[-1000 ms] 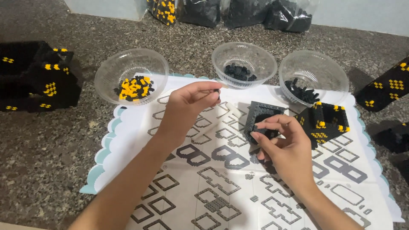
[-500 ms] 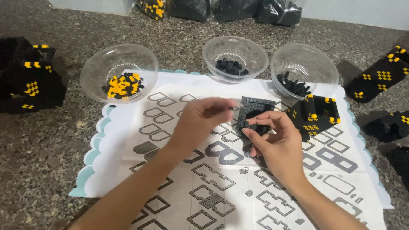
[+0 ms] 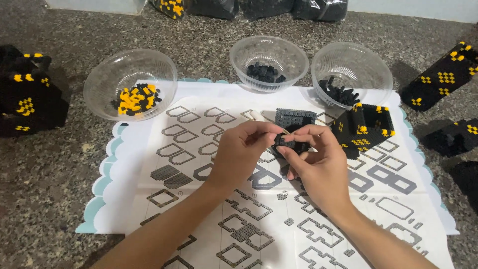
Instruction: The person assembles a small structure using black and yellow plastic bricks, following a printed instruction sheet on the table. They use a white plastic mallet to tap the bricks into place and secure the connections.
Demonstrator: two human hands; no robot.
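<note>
Both hands now meet over the instruction sheet (image 3: 199, 164): the left hand (image 3: 242, 152), which a second ago pinched a tiny piece alone nearer the bowls, has closed in on the small black block assembly (image 3: 291, 144) that the right hand (image 3: 318, 164) grips by its fingertips. Left fingers are pinched against its top edge. Beyond the sheet stand three clear bowls, the left bowl (image 3: 130, 82) holding yellow-and-black pieces, and clear bags (image 3: 259, 7) of dark pieces lie farther back.

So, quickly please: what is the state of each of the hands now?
Left hand: fingers pinched closed at the black block piece; whether it holds anything cannot be told.
Right hand: closed, holding the black block piece.
</note>
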